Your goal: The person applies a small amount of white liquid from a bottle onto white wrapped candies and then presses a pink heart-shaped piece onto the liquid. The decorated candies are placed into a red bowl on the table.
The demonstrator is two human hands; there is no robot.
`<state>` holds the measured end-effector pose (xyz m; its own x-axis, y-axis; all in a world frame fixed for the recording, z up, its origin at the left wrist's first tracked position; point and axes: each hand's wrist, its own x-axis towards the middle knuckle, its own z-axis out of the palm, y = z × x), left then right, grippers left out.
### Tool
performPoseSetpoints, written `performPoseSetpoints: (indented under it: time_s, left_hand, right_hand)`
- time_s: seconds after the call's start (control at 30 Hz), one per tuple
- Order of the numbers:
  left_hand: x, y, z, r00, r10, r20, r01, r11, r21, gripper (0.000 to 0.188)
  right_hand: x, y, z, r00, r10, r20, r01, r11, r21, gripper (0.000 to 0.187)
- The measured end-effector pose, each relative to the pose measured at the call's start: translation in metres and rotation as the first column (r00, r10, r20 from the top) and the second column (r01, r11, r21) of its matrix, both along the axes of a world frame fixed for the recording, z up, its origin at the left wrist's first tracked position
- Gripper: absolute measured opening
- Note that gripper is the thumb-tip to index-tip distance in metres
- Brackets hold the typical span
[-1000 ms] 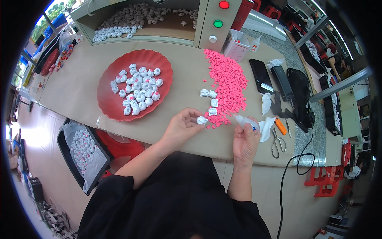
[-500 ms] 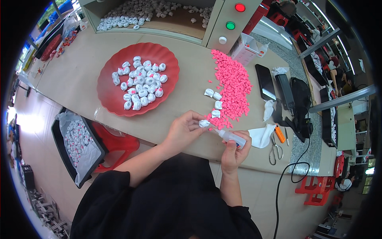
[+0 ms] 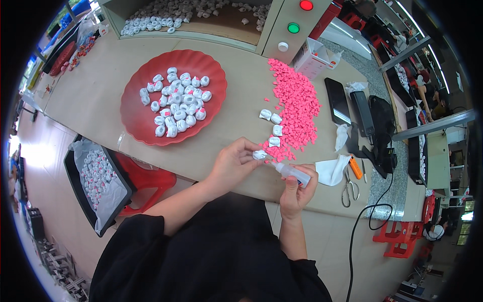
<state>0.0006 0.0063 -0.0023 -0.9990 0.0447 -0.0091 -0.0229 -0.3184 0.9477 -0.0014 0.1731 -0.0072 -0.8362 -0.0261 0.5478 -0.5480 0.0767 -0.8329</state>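
Observation:
Pinched between the thumb and fingers of my left hand (image 3: 235, 162) is a small rounded white piece (image 3: 259, 155), held over the table's near edge. My right hand (image 3: 298, 194) is wrapped round a translucent squeeze bottle (image 3: 294, 174), its narrow nozzle tilted toward the white piece with a small gap between them. A speck of pink shows by the nozzle tip; I cannot tell whether it touches the nozzle. Just beyond my hands lies a spread of small pink pieces (image 3: 297, 108). Several similar white pieces (image 3: 277, 131) line its left side.
A red scalloped bowl (image 3: 133, 113) holds white pieces, some with pink bits. At right lie a phone (image 3: 336, 100), a white cloth (image 3: 329, 172), an orange-handled tool (image 3: 355, 168) and scissors (image 3: 347, 194). A black tray (image 3: 83, 194) sits on a red stool (image 3: 156, 186). A lit cabinet (image 3: 191, 39) stands behind.
The white piece in my left hand has turned slightly, and the bottle's nozzle sits a little farther from it. The whole view has shifted slightly.

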Motion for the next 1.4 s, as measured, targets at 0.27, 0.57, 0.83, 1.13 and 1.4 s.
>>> performPoseSetpoints:
  time_s: [0.27,0.57,0.83,1.13,1.4]
  left_hand:
    - [-0.0005,0.0002,-0.0003,1.000,0.001,0.004,-0.001,1.000,-0.016,0.022]
    - [0.0002,-0.0009,0.0013,1.000,-0.011,0.014,0.011,1.000,0.024,0.021]
    - [-0.0009,0.0001,0.0000,1.000,-0.021,0.007,0.021,0.999,0.037,0.021]
    - [-0.0010,0.0002,-0.0017,1.000,-0.013,-0.011,0.014,1.000,0.012,0.022]
    - [-0.0008,0.0006,0.0022,1.000,-0.010,0.023,0.010,1.000,-0.006,0.021]
  right_hand:
    - [0.0003,0.0005,-0.0012,1.000,-0.003,0.002,0.003,1.000,0.005,0.030]
    - [0.0002,-0.0012,-0.0010,1.000,-0.001,0.003,0.001,1.000,0.006,0.031]
    - [0.0008,-0.0026,0.0028,1.000,0.000,0.013,0.000,1.000,-0.006,0.030]
    - [-0.0015,-0.0018,-0.0013,0.997,-0.036,-0.071,0.041,0.997,0.069,0.029]
    - [-0.0014,-0.0016,-0.0037,0.988,-0.074,-0.138,0.091,0.988,0.122,0.029]
